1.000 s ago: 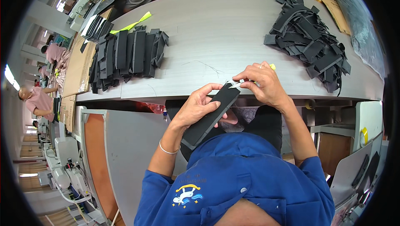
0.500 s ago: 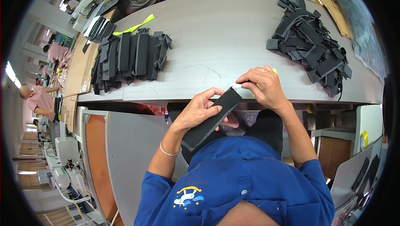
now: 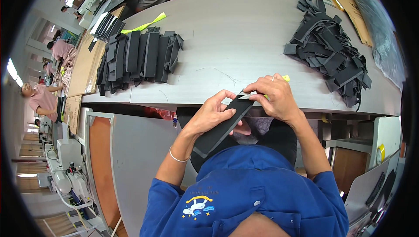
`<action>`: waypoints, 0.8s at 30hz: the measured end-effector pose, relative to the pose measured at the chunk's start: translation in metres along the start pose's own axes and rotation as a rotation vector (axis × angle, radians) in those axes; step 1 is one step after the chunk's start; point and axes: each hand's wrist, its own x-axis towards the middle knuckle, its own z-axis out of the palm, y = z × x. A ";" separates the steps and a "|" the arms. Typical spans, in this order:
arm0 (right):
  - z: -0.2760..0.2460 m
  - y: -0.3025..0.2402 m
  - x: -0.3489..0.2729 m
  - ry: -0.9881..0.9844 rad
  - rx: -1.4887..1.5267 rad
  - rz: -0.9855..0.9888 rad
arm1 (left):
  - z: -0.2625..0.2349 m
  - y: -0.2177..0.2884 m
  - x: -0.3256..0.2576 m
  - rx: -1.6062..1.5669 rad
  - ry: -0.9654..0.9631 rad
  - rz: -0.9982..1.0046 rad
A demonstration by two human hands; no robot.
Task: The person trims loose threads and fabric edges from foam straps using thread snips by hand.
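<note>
A long black fabric strip (image 3: 220,130) slants over my lap, just off the table's front edge. My left hand (image 3: 212,114) grips it near its upper end, thumb on top and fingers underneath. At that upper end my right hand (image 3: 276,98) is closed on small thread snips (image 3: 286,78) with yellow handles. Their pale blade tips touch or nearly touch the strip's corner; the fingers hide most of the tool.
Stacked black strips (image 3: 142,55) lie on the table's left, by a neon yellow ribbon (image 3: 146,24). A loose heap of black pieces (image 3: 327,47) covers the right. Loose threads (image 3: 222,74) lie between them. Cardboard (image 3: 83,75) borders the left, a plastic bag (image 3: 379,36) the far right.
My right hand has moved slightly left and down, bringing the snips' tips over the strip's upper corner. The strip has tilted a little in my left hand.
</note>
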 end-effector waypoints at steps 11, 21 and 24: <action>0.004 0.003 -0.003 0.021 0.442 0.402 | 0.008 -0.014 0.002 -0.204 -0.015 0.152; 0.032 -0.006 -0.007 0.034 0.281 0.069 | 0.009 -0.035 0.026 -0.651 0.236 0.308; 0.042 -0.014 -0.010 0.049 0.256 -0.005 | -0.005 -0.052 0.031 -0.680 0.204 0.324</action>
